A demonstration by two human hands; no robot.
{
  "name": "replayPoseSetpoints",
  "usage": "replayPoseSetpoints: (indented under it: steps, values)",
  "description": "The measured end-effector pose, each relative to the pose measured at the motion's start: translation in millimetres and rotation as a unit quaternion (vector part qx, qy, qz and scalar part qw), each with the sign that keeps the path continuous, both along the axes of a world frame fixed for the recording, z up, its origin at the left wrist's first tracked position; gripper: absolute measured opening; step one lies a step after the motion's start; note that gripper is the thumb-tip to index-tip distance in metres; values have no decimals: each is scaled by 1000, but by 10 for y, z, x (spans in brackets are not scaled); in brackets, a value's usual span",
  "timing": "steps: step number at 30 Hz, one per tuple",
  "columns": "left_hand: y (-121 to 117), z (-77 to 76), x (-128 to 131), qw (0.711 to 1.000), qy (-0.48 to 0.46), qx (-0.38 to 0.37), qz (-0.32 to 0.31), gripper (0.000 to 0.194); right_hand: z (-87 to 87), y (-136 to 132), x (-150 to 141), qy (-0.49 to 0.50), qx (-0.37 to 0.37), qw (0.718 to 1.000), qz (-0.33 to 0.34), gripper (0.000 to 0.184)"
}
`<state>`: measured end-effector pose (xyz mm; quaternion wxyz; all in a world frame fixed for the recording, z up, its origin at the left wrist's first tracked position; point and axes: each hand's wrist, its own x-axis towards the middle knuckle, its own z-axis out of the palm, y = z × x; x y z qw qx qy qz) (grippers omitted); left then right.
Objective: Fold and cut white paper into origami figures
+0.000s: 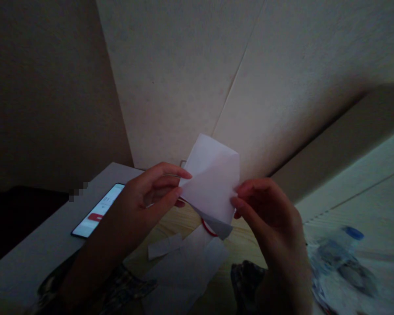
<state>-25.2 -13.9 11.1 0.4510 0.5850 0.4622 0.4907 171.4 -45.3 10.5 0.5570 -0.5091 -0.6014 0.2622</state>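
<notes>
A folded white sheet of paper (213,177) is held up over the table, its lower edge bent into a shaded flap. My left hand (154,190) pinches the paper's left edge between thumb and fingers. At the opposite edge, the thumb and fingertips of my right hand (265,212) are closed on the same sheet. Beneath it, more white paper (183,275) lies on the wooden table, with a small strip of paper (164,246) beside it. Part of a red curved rim (210,229) shows from under the held sheet; the rest is hidden.
A phone (98,214) with a lit screen lies on a white surface (33,258) at the left, partly behind my left forearm. To the right is a clear plastic bottle (337,249) with a blue cap, somewhat blurred. A pale wall (183,78) rises behind the table.
</notes>
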Motion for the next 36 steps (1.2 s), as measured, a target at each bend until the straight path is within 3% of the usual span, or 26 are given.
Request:
replayPoseSetpoints:
  steps: [11, 17, 26, 36]
  values:
    - [-6, -35, 11, 999, -6, 8, -43, 19, 7, -50, 13, -42, -25, 999, 8, 13]
    - [-15, -4, -1, 999, -23, -7, -27, 20, -36, -56, 36, -112, -20, 993, 15, 33]
    - [-1, -23, 14, 999, -10, 32, -2, 16, -19, -68, 21, -52, -17, 998, -10, 26]
    - [-52, 61, 38, 998, 0, 28, 64, 7, -18, -49, -1, -128, 8, 990, -51, 18]
